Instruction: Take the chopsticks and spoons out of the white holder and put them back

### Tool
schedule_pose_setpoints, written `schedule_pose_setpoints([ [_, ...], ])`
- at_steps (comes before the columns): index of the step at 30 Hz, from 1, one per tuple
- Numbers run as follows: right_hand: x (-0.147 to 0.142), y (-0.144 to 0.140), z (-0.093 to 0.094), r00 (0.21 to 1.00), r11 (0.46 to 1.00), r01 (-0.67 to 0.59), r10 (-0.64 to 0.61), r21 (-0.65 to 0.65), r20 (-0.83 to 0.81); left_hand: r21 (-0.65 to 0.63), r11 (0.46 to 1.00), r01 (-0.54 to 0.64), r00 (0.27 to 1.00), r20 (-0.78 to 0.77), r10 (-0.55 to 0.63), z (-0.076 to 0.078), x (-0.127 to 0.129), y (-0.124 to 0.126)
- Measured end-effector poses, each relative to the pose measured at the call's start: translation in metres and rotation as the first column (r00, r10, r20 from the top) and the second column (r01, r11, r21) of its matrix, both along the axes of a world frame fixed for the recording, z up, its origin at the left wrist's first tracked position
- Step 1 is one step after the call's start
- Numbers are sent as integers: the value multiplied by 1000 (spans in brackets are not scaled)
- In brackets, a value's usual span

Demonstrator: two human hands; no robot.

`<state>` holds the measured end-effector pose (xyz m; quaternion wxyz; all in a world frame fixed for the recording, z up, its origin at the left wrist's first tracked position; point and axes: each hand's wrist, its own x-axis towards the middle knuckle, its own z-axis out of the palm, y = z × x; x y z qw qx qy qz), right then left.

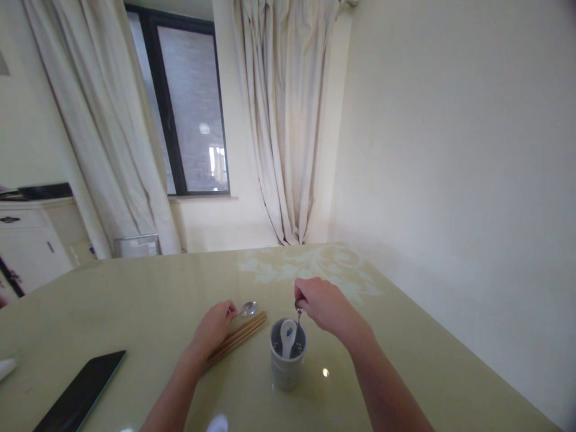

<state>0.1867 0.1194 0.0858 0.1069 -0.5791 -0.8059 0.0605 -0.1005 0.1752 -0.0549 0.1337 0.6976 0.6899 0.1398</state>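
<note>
we had a china spoon (pixel 288 331) already in the cup (pixel 286 374) below our right fingers (pixel 302 287), which pinched a metal spoon (pixel 298 319) partly inside, while our left fingers (pixel 230 307) pinched a second metal spoon (pixel 249 309) near chopsticks (pixel 242 335) left outside.

Here's dark flat slab (pixel 83 391) lying near left; beyond, white cabinet (pixel 27 240), black object (pixel 47 191) on top; dark-framed window (pixel 193 102) between left curtain (pixel 101 126) and right curtain (pixel 288 114); pale wall (pixel 463 150) fills right.

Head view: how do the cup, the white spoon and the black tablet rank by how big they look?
1. Black tablet, cut off by the picture's edge
2. Cup
3. White spoon, partly inside the cup
</note>
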Motion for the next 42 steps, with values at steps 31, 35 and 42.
schedule_pose_setpoints([
  [31, -11, -12, -4, 985, 985, -157, 151, -77, -79, -15, 999, 41, 999, -25, -41, 27, -3, -7],
  [35, -9, -12, -3, 976, 978, -197, 189, -71, -107, -51, 999, -11, 994, -110, 5, 14, 4, -8],
  [42, -11, -9, -7, 979, 977, -202, 199, -74, -48, -33, 998, -44, 988, -146, 39, 11, 7, -8],
])
